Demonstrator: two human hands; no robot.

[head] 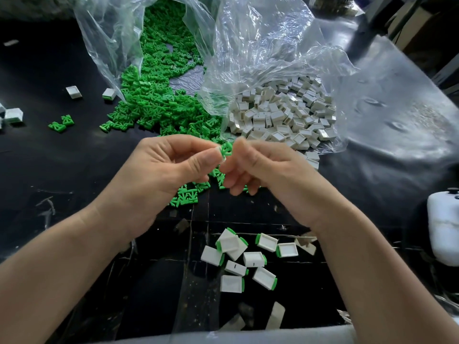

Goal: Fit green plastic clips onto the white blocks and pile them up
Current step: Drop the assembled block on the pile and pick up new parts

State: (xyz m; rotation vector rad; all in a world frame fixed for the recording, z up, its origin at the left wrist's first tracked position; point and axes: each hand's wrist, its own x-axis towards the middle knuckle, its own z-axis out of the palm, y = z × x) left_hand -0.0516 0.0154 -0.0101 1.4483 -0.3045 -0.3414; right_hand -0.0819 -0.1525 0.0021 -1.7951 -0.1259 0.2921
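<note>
**Clip pinched between two hands**

Nearest, finished blocks [253,258] lie in a loose cluster on the black table [74,157]. Above them, the left hand [159,170] pinches a green clip [226,148]. The right hand [260,167], curled and blurred, meets it; I cannot tell if it grips. Beyond, a heap of clips [159,103] lies beside bagged white blocks [280,115].

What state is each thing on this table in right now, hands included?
Left hand: pinches a green clip, held in the air.
Right hand: fingers curled against that clip; blurred, grip unclear.
Green clip bag: open, clips spilling out.
White block bag: open, blocks lying in its mouth.
Clipped blocks: lying loose near the person, two overlapping.
</note>
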